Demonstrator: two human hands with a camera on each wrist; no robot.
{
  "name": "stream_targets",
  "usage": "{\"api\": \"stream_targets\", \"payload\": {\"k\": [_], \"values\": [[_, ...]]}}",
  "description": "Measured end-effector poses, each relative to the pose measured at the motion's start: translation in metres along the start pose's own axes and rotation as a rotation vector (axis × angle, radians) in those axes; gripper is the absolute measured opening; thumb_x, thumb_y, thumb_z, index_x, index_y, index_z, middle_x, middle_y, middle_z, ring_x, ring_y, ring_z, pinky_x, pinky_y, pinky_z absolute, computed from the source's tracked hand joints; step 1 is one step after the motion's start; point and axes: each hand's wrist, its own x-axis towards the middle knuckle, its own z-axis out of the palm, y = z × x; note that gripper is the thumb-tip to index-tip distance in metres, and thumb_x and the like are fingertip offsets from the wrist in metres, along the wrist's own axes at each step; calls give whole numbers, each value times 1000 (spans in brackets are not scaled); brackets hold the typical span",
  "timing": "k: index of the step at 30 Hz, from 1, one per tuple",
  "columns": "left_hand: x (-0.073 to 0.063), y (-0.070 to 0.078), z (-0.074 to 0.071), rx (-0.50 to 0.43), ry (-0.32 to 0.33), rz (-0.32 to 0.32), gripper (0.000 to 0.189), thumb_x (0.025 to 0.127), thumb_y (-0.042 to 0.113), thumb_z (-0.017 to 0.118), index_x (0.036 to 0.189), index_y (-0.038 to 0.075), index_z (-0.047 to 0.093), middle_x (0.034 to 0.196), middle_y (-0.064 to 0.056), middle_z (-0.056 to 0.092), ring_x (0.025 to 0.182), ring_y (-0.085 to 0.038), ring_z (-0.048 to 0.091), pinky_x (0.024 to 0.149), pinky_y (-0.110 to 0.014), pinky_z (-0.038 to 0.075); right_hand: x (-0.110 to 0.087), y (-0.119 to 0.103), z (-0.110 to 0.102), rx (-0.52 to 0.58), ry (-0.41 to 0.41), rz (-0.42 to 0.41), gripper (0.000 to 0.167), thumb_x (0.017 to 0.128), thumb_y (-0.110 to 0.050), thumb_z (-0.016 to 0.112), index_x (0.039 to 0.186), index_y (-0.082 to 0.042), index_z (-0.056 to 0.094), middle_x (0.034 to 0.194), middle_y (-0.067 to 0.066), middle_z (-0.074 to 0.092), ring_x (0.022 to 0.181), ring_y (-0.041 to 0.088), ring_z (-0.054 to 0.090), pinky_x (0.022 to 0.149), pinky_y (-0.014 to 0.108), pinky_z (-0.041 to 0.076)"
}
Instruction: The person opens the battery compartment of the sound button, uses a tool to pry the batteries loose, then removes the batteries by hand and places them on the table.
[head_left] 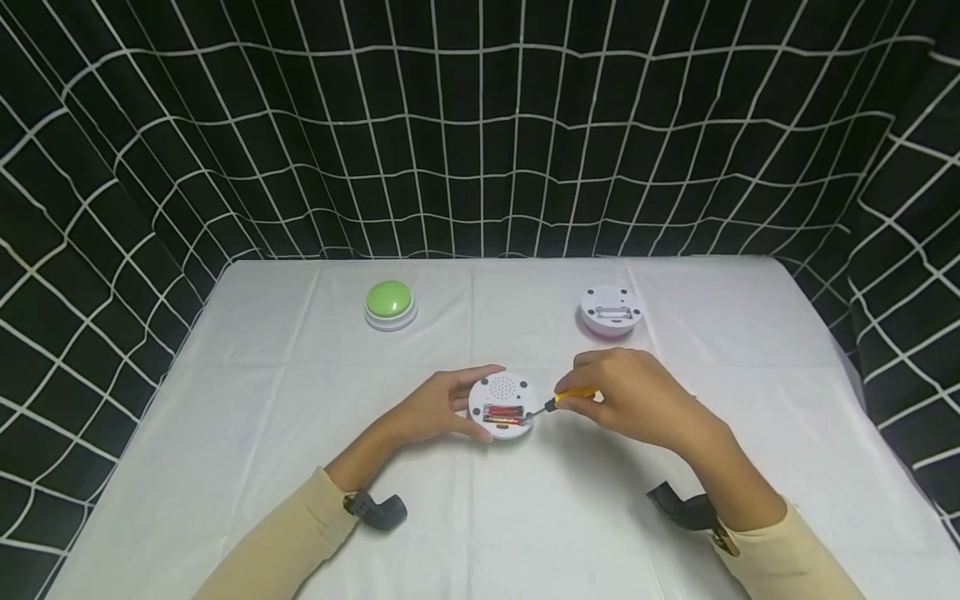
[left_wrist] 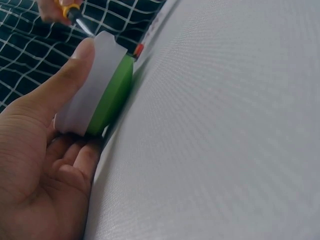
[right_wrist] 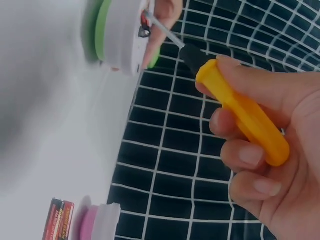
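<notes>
In the head view my left hand (head_left: 438,407) grips a round push button (head_left: 501,385) by its edge, thumb on the near side. It lies upside down, white base up and green top (left_wrist: 114,97) toward the table. Two red batteries (head_left: 504,415) sit in its uncovered battery compartment. My right hand (head_left: 633,402) holds a yellow-handled screwdriver (right_wrist: 240,110) between thumb and fingers. Its metal shaft (right_wrist: 167,34) slants into the compartment, the tip touching or very close to the right end of the batteries.
Farther back on the white-covered table (head_left: 300,383) stand an upright green button (head_left: 390,302) and an upturned pink one (head_left: 611,310) with an uncovered compartment. Loose red batteries (right_wrist: 59,220) lie beside the pink button. Dark grid-patterned cloth (head_left: 480,150) surrounds the table's back and sides.
</notes>
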Motion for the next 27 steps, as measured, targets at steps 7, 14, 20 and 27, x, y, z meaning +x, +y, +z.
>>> {"api": "stream_targets", "payload": {"k": [7,14,20,27], "values": [[1,0,0,12,0,1,96,70,2,92,153,19,47,155,-2,48,138,-17,50,107,-26,48,1,-2,4,-30,5,-19,9,85,-19,83,92,-24,81,77,-18,58,65,0,53,56,23,46],[0,0,0,7,1,-2,96,70,1,91,154,17,45,156,-4,47,138,-17,50,107,-26,48,2,-4,4,-33,10,-31,9,85,-17,83,90,-24,80,77,-17,58,65,-1,51,56,23,46],[0,0,0,-5,-5,2,97,70,-1,91,154,15,45,155,-5,47,137,-18,51,107,-27,48,2,-4,5,-27,11,-21,10,85,-17,83,91,-24,80,80,-18,61,67,-1,54,58,24,47],[0,1,0,4,-1,6,97,69,-2,90,153,14,45,155,-4,47,138,-18,50,109,-26,46,2,-5,6,-15,28,-23,9,85,-16,82,89,-23,80,78,-17,60,67,-1,53,57,24,47]]}}
